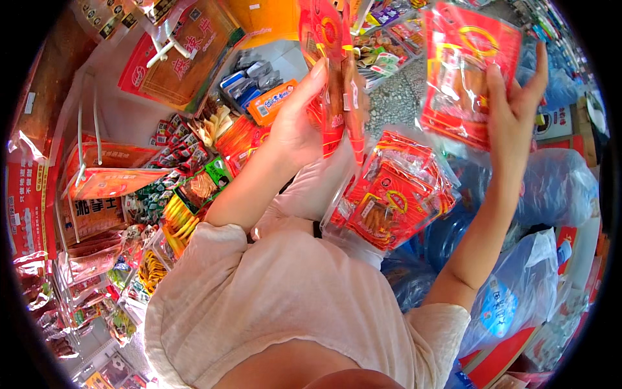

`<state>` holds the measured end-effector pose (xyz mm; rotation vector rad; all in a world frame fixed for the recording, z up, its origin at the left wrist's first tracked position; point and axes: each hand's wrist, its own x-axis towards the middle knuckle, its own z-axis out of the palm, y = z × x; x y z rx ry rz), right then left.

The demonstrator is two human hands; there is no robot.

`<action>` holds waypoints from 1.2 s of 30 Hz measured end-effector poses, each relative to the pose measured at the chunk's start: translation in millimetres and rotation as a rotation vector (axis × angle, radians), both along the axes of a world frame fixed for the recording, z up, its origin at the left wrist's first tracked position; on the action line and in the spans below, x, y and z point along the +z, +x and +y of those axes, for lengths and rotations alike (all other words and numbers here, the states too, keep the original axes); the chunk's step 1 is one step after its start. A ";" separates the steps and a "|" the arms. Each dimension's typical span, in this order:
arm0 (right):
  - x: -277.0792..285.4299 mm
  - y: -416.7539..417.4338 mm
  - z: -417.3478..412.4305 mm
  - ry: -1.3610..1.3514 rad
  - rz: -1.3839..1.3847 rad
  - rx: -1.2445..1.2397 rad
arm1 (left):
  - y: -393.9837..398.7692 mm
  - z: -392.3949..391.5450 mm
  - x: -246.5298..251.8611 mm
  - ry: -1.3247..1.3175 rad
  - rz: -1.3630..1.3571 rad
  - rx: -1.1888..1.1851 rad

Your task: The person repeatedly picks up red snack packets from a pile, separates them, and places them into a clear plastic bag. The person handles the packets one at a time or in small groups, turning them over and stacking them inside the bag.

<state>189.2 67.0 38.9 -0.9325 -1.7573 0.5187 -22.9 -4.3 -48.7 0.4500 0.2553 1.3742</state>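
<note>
My left hand (305,116) grips several red snack packets (335,73) on edge, thumb pressed on the near side. Held up in my right hand (510,104) is a red packet (469,73) with a clear window showing brown food; the thumb lies over its front and a finger points upward. Between and below my hands, a clear plastic tray (335,221) rests at my lap, filled with a pile of similar red packets (398,204). The far side of the left hand's packets is hidden.
Large blue water bottles in plastic wrap (554,187) stand on the right. Packed snacks (194,204) crowd the left, beside white display hooks (167,51) with hanging bags. An orange box (272,102) lies past my left forearm. Speckled floor (396,104) shows ahead.
</note>
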 end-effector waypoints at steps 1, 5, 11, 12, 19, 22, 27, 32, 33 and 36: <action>0.3 -3.8 3.7 0.185 -0.201 -0.069 | -1.5 2.6 -1.4 0.039 0.104 0.034; 3.2 -21.4 1.1 0.262 -0.567 -0.013 | 14.7 4.0 20.4 0.044 0.319 0.323; -1.6 -58.6 -19.8 -0.043 -0.215 0.179 | 13.2 12.9 15.6 0.021 0.279 0.359; -1.8 -61.7 -22.7 -0.055 -0.200 0.216 | 12.9 13.1 12.8 0.021 0.272 0.362; -5.2 -49.0 -13.6 -0.339 0.084 0.219 | 0.8 10.7 9.1 -0.072 -0.055 0.138; 0.8 -41.4 -15.2 -0.316 0.263 0.159 | 0.2 8.0 6.9 -0.171 -0.011 0.207; 11.5 -29.4 -19.0 -0.219 0.405 0.102 | -3.0 8.1 -13.7 -0.224 -0.217 0.014; 12.1 -19.2 -22.8 -0.210 0.521 0.183 | -0.3 1.4 -2.6 -0.337 -0.472 -0.079; 11.1 -16.9 -22.5 -0.202 0.519 0.208 | -1.5 0.4 -2.0 -0.340 -0.472 -0.067; 13.4 -18.2 -27.4 -0.205 0.550 0.202 | -4.4 -0.2 -0.3 -0.350 -0.448 -0.044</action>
